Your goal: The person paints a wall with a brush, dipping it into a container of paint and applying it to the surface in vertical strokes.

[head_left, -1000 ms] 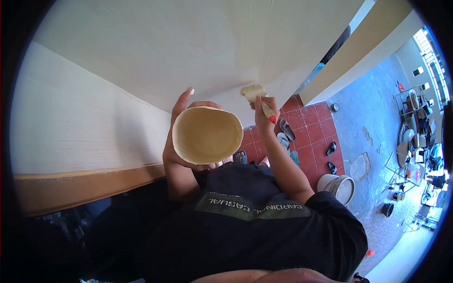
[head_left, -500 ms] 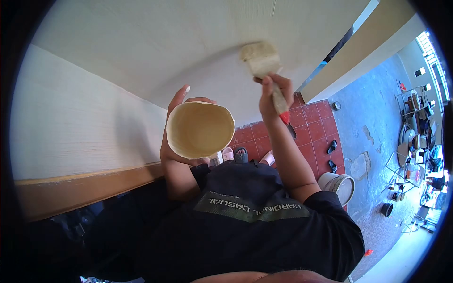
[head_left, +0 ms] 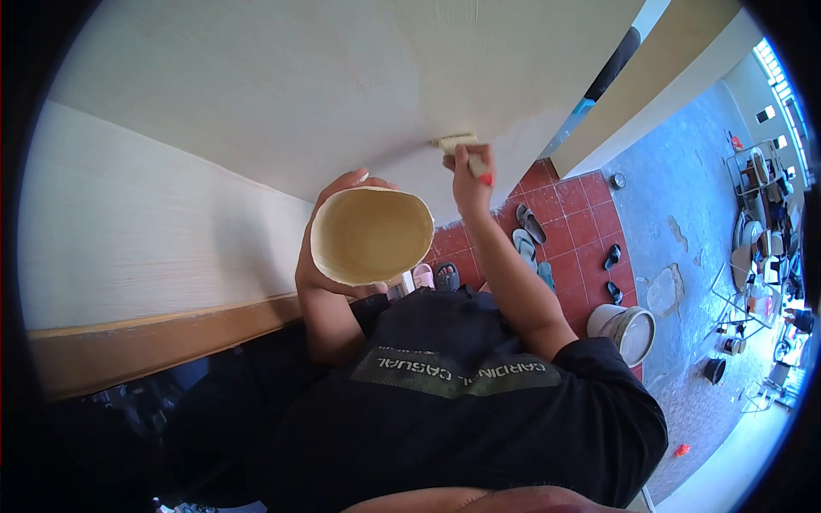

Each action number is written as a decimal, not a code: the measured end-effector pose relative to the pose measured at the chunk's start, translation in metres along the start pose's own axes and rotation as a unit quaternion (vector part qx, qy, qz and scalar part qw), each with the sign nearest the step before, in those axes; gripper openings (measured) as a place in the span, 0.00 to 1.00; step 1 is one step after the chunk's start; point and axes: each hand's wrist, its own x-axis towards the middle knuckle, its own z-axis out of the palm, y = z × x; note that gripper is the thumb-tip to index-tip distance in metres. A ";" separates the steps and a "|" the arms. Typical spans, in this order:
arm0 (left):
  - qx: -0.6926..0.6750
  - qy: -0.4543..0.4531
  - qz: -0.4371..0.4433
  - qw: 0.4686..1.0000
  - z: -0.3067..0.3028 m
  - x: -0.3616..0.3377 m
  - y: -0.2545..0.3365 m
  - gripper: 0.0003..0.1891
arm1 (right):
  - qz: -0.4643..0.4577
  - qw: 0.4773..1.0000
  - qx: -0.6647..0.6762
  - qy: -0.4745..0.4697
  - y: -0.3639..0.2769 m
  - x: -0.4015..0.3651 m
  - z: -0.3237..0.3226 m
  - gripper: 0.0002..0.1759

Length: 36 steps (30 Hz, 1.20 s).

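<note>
Brush [head_left: 457, 142], pinched in the right hand [head_left: 473, 175], meets the wall [head_left: 342, 94] right of the cup [head_left: 373, 236] clasped by the left hand [head_left: 308, 269].

Left hand [head_left: 318, 248] around a cup [head_left: 373, 237], right hand [head_left: 472, 181] gripping a brush [head_left: 457, 144], bristles apparently against the wall [head_left: 342, 85], bucket [head_left: 634, 337] near red tiles [head_left: 564, 224].

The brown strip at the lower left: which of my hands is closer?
Your left hand. It holds the cup up and right of the brown strip; your right hand, with the brush, is farther right.
</note>
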 end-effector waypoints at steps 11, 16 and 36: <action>0.000 -0.029 0.019 0.999 0.001 0.002 -0.006 0.64 | -0.124 0.989 -0.075 -0.036 0.032 -0.010 -0.012 0.10; -0.081 -0.020 0.006 0.997 -0.002 -0.003 -0.007 0.63 | -0.031 0.994 -0.095 -0.036 0.054 -0.038 -0.038 0.09; -0.030 -0.031 -0.004 0.999 0.012 -0.006 -0.007 0.64 | 0.039 0.999 -0.016 0.004 -0.003 0.006 -0.011 0.07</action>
